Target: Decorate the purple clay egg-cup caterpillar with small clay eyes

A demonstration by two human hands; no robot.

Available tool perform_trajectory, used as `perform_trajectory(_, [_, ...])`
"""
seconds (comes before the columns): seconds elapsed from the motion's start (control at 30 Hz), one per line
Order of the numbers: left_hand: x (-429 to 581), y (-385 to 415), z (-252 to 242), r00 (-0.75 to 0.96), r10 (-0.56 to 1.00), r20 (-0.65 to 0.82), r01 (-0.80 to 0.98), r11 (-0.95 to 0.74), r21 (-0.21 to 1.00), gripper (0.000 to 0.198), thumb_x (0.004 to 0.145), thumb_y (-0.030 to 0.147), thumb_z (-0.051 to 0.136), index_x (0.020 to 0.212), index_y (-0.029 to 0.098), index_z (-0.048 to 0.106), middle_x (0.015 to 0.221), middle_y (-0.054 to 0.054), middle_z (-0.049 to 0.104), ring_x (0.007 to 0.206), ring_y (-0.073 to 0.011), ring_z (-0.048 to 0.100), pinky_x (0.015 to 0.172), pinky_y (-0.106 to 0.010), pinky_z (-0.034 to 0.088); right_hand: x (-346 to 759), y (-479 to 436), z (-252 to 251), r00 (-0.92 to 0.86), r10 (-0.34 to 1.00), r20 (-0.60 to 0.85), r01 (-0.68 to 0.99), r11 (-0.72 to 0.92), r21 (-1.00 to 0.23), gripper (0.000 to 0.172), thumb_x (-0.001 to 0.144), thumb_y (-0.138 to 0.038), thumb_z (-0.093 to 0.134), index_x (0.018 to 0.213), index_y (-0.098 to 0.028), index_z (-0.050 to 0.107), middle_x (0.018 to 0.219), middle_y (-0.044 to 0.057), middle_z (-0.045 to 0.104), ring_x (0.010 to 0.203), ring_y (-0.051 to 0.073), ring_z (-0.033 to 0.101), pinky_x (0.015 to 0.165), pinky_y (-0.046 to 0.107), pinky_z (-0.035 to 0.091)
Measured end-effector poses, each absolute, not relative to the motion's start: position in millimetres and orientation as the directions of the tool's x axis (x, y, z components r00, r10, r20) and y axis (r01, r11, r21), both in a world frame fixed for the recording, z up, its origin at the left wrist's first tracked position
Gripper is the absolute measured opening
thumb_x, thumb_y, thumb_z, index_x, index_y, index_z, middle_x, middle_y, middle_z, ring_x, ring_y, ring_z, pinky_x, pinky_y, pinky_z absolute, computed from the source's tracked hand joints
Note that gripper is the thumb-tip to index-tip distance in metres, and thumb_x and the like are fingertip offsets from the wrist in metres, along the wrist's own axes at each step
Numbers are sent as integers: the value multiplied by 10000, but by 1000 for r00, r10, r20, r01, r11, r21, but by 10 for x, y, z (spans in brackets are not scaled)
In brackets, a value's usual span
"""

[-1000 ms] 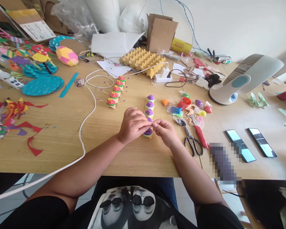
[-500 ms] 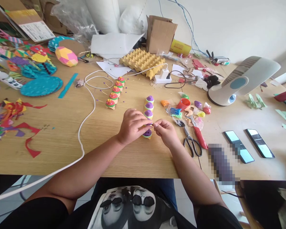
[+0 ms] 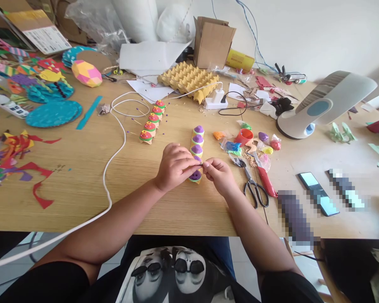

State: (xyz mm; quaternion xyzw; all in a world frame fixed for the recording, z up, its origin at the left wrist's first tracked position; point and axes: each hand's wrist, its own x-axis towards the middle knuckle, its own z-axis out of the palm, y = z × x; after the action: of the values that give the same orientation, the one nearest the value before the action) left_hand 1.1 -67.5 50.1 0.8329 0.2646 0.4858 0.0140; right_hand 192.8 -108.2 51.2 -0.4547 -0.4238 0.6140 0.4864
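Observation:
In front of me stands a row of egg-carton cups topped with purple clay [image 3: 197,139], a caterpillar shape with a dark smiling face on its nearest cup. My left hand [image 3: 176,167] is over the row's near end, thumb and forefinger pinched together. From the other side my right hand [image 3: 219,174] meets it, also pinching. What sits between the fingertips is tiny and mostly hidden. Farther left lies a finished-looking red and green caterpillar [image 3: 152,122] with thin purple-tipped sticks at its sides.
Scissors [image 3: 255,187], a red-handled knife [image 3: 265,179] and bagged coloured clay [image 3: 233,146] lie to the right. A white fan [image 3: 322,105] stands beyond them. A yellow egg tray [image 3: 189,80] sits behind. A white cable [image 3: 107,185] crosses the table at left.
Both hands stay nearly in place, fingertips still together. The dark smile on the nearest purple cup shows more clearly now. The view has shifted slightly.

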Motion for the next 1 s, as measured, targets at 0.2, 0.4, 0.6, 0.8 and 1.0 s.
perform_trajectory(0.2, [2,-682,496,386,460,799,437,-854,281,52,923,295,736,880,270,752,832,28,772,894,-174,666,1022,-427,406,1924,-1084,528,-151,978,-143,-191,-171,-967,423,736,-564,838,788,-175,680,631,-27,580,518,68,363,496,241,225])
perform_trajectory(0.4, [6,-681,484,401,496,770,447,-840,308,103,934,361,725,969,271,760,899,7,783,924,-187,666,1035,-436,403,1935,-1080,539,-121,981,-149,-174,-169,-970,418,737,-555,841,770,-176,667,619,-32,570,518,68,359,502,245,222])
perform_trajectory(0.6, [7,-675,477,411,479,776,454,-845,281,159,919,354,747,1055,271,750,937,-5,782,948,-198,658,1022,-436,410,1937,-1074,538,-111,984,-142,-176,-160,-971,436,732,-575,836,754,-179,655,616,-36,554,522,71,351,505,253,218])
perform_trajectory(0.8, [14,-683,479,402,466,789,429,-856,287,44,927,308,737,957,282,756,885,22,783,919,-178,665,1034,-432,399,1924,-1075,531,-130,982,-138,-157,-158,-975,467,732,-610,821,720,-180,641,599,-34,542,518,74,338,504,256,219])
perform_trajectory(1.0, [10,-689,491,393,471,790,443,-849,286,66,939,316,721,909,276,764,847,23,780,903,-171,666,1053,-430,391,1923,-1082,544,-137,981,-137,-151,-157,-976,455,741,-599,821,718,-179,645,604,-28,553,519,75,336,501,255,213])
